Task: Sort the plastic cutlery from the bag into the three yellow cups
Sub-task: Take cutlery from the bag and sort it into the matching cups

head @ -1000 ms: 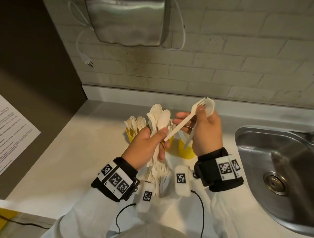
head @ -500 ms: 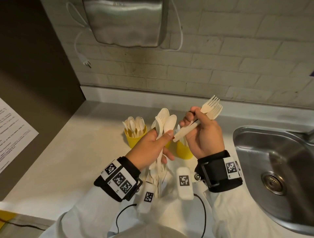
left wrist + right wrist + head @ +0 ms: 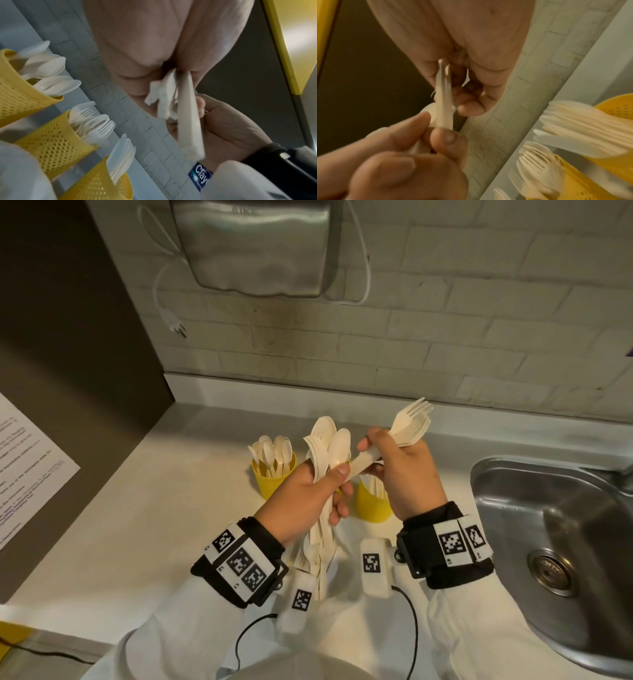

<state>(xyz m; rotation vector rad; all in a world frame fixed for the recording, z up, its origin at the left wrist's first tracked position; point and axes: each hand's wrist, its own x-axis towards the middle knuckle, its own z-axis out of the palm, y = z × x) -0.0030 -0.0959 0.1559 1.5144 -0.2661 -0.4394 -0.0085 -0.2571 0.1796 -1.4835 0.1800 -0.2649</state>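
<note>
Mid-sort | three cups (image 3: 56, 147) part-filled (spoons, forks, knives apart) | left hand (image 3: 301, 501) clenched round mixed bundle (image 3: 325, 453) | right hand (image 3: 407, 477) gripping forks (image 3: 411, 422), tines beyond fingers | bundle left

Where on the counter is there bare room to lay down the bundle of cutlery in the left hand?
The widest bare patch of the pale countertop lies left of the yellow perforated cup of spoons, toward the dark side panel. It is crowded around the second yellow cup under the right hand, and the steel sink bounds the right.
</note>
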